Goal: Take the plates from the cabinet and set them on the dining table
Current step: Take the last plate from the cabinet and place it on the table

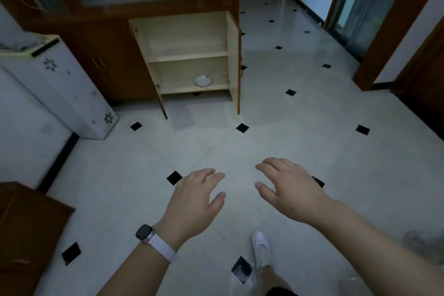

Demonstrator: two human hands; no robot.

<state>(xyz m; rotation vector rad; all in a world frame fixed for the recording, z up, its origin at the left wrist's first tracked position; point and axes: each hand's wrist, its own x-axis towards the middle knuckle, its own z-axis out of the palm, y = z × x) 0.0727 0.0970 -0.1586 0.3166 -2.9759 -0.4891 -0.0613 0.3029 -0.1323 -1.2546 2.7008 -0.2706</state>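
head view. the left hand (195, 196) and the right hand (287, 187) are held out side by side over the pale tiled floor (312, 113), palms down, fingers relaxed and slightly spread, each holding nothing and the two hands not touching. a dark watch (144, 233) on a light strap sits on the left wrist. below the hands, one white shoe (260, 246) stands on the floor. well ahead of the hands stands a brown wooden cabinet (105, 55) whose lower compartment has both doors swung open, showing a light wood interior with one shelf (189, 56) across the middle. a white plate (203, 80) lies on the bottom board of this compartment, below the shelf, near the front edge and right of centre. whether it is a single plate or a small stack cannot be told. a white appliance (62, 94) with flower marks stands left of the cabinet. a brown wooden surface (26, 228) fills the lower left corner.
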